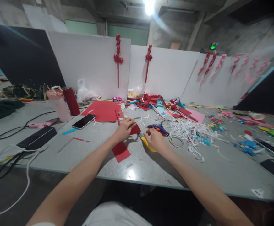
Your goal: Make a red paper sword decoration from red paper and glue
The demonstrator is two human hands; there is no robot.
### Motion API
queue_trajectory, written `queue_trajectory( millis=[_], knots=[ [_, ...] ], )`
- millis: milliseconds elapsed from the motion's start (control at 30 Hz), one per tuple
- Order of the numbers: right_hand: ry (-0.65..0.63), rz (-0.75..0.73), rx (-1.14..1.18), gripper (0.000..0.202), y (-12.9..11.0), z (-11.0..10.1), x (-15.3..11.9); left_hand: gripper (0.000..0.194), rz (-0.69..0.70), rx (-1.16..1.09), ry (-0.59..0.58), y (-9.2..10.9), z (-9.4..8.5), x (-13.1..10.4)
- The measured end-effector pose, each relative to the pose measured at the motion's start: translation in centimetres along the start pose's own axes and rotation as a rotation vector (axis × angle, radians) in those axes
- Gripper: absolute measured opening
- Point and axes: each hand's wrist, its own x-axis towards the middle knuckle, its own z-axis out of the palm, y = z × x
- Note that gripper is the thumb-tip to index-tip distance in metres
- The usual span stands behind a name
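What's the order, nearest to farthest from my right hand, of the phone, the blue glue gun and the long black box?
From your right hand:
1. Blue glue gun, just beyond the hand.
2. Phone, off to the left.
3. Long black box, farther left, past the phone.

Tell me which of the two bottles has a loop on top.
The pink bottle, left of the red bottle: a pale loop tops it; the other shows none.
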Motion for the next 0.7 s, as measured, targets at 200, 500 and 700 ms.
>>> queue_trajectory(
  millis=[200,500,700],
  knots=[
    [0.213,-0.245,0.129,0.037,-1.3,-2.0,0.4,0.026,0.13,0.044,-0.119,1.1,-0.4,-0.4],
    [0.128,-0.28,0.107,0.016,-0.7,-1.1,0.5,0.035,0.105,-0.117,-0.133,1.3,0.0,-0.5],
    [0.181,-0.21,0.175,0.02,-0.8,-1.7,0.4,0.018,-0.131,-0.246,-0.071,0.5,-0.1,-0.2]
  ],
)
